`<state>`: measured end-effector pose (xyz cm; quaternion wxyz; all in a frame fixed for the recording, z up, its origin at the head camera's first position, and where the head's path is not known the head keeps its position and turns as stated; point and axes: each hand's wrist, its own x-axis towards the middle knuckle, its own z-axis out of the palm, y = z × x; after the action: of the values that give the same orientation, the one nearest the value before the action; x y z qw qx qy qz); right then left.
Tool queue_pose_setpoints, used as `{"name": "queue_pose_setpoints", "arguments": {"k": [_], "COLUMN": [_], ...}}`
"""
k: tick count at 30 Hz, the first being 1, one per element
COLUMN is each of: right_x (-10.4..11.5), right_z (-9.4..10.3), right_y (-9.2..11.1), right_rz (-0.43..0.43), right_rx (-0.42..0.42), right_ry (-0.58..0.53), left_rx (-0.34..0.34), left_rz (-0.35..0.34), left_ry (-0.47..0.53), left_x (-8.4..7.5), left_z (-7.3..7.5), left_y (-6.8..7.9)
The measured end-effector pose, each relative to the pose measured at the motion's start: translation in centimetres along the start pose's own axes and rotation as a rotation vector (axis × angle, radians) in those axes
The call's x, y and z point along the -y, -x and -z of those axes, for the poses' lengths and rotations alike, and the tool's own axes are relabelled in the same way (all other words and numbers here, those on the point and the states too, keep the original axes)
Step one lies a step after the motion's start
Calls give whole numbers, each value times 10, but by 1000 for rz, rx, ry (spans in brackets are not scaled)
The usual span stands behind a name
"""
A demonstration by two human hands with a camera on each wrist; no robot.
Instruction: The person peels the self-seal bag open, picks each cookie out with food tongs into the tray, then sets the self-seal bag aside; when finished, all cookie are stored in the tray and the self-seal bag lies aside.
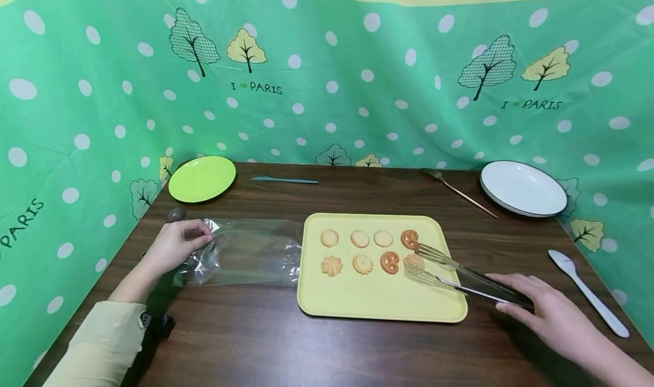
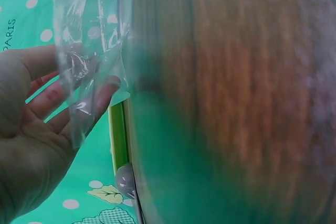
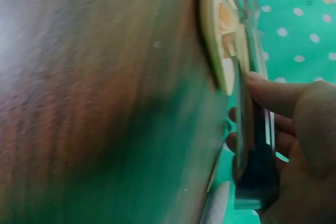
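Note:
My left hand (image 1: 176, 244) pinches the edge of a clear plastic bag (image 1: 255, 253) that lies on the table left of the tray. In the left wrist view the bag's crinkled film (image 2: 84, 77) hangs across the fingers. My right hand (image 1: 549, 313) grips metal tongs (image 1: 475, 276), its thumb along one arm. Their fork-shaped ends are apart, over the right part of a yellow tray (image 1: 368, 302). One end is at a pretzel-shaped cookie (image 1: 409, 239), the other overlaps a swirled cookie (image 1: 414, 261). Several more cookies (image 1: 363, 264) lie in two rows on the tray.
A green plate (image 1: 202, 179) and a blue knife (image 1: 284, 180) lie at the back left. At the back right are a fork (image 1: 462, 195) and a white plate (image 1: 523, 187). A white knife (image 1: 587, 293) lies by the right edge. A patterned cloth (image 1: 332, 63) hangs behind the table.

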<state>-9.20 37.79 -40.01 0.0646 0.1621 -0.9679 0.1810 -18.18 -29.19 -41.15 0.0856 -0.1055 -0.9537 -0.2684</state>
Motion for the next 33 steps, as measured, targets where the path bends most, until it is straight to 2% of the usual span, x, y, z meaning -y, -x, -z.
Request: {"name": "queue_pose_setpoints", "arguments": {"k": [4,10,16,22,28,33], "right_x": [-2,-11,-25,-33,-35,-38], "right_z": [9,13,7,0,-9,-13], "right_y": [-4,-8,-11,-11,-12,-16], "right_rz": [-88,-261,-377,-435,-416,-401], "right_rx": [20,-24,6,59,56,86], "right_ry": [-49,-76,-54,-22,9,44], "left_rx": [-12,-3,60,110,121,131], "left_rz": [-5,2,0,-38,-57,-60], "left_ry": [-2,22,39,-37,-74,-71], "left_x": [-1,-1,2,5,8,7], "left_z": [-1,-2,-7,-9,-10,-11], "left_y": [-4,-10,-12,-11,-11,-11]}}
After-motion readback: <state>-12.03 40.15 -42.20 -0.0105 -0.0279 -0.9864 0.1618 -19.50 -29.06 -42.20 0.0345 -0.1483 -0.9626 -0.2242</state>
